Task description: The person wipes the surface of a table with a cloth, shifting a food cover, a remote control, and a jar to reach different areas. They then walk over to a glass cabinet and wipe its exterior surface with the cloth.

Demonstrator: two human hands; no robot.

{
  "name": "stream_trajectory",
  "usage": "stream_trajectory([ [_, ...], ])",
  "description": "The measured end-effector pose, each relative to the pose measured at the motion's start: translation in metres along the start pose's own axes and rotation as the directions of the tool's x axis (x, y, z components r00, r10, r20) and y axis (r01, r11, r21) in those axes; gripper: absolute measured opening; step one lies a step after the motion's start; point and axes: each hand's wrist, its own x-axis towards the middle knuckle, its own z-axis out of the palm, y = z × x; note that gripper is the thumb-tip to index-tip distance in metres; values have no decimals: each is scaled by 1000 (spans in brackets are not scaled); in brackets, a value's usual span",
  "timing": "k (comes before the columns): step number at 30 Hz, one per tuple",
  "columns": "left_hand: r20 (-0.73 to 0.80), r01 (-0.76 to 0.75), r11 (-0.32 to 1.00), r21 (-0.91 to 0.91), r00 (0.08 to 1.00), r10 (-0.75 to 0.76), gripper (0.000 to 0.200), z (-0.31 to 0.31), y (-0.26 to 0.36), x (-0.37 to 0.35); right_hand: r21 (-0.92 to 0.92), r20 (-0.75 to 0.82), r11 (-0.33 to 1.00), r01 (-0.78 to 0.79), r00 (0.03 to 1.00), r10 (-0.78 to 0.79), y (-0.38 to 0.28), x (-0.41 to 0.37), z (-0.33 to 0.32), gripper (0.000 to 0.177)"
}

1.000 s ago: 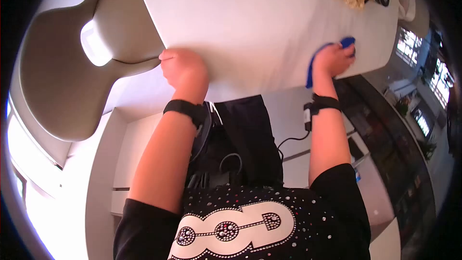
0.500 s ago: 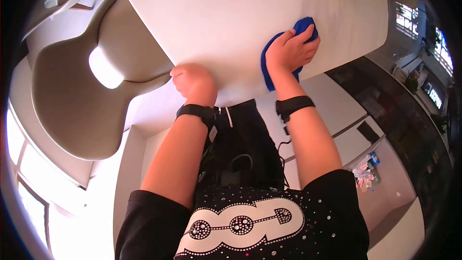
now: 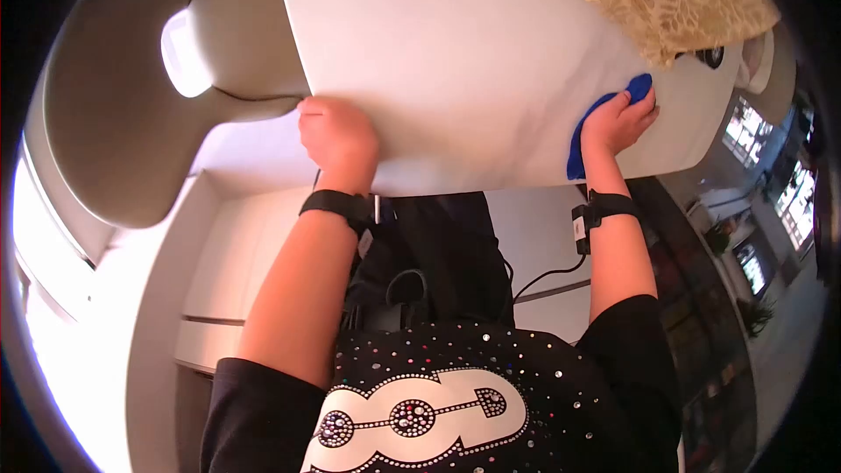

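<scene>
A blue cloth (image 3: 578, 142) lies on the white table (image 3: 438, 52) near its right part. My right hand (image 3: 620, 123) presses on the cloth, fingers curled over it, with blue showing along the left side and beyond the fingertips. At the table's left corner, close to the grey chair, my left hand (image 3: 337, 136) is closed around the edge, its fingers curled under and partly hidden. Each wrist wears a black strap.
A gold patterned lace cloth (image 3: 683, 0) covers the table's far right, with a small black object (image 3: 714, 56) beside it. The grey chair (image 3: 123, 96) stands against the left edge. A black cable hangs near my right wrist.
My right hand has moved right along the table with the blue cloth. The view has shifted, so more of the gold lace cloth shows. My left hand stays at the table's corner.
</scene>
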Motion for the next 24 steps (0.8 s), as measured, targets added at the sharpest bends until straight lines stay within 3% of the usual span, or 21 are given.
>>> stream_trajectory([
  [9, -80, -90, 996, 5, 993, 90, 62, 10, -8, 10, 53, 34, 995, 79, 996, -81, 51, 88, 5, 47],
  [12, -139, -97, 995, 5, 986, 97, 61, 25, -28, 39, 21, 40, 986, 166, 985, -167, 65, 114, 8, 47],
  [13, -135, -105, 994, 14, 985, 106, 60, 30, -33, 52, 31, 12, 962, 272, 962, -272, 75, 125, 13, 48],
  [16, -15, -321, 887, 333, 938, 345, 63, 25, -57, 84, 56, -15, 953, 296, 955, -296, 84, 140, 17, 50],
  [18, -81, -254, 933, 254, 956, 282, 68, 27, -50, 74, 37, -21, 963, 269, 963, -268, 83, 137, 17, 49],
  [19, -141, -105, 994, 14, 984, 106, 70, 18, -31, 53, 20, -14, 969, 245, 970, -244, 78, 137, 14, 49],
  [21, -157, -61, 996, -62, 986, 51, 74, 18, -36, 73, -19, 23, 979, 202, 979, -201, 73, 133, 11, 51],
  [24, -166, -106, 993, -59, 982, 95, 73, 12, -28, 69, 0, 37, 975, 222, 974, -222, 67, 128, 11, 55],
])
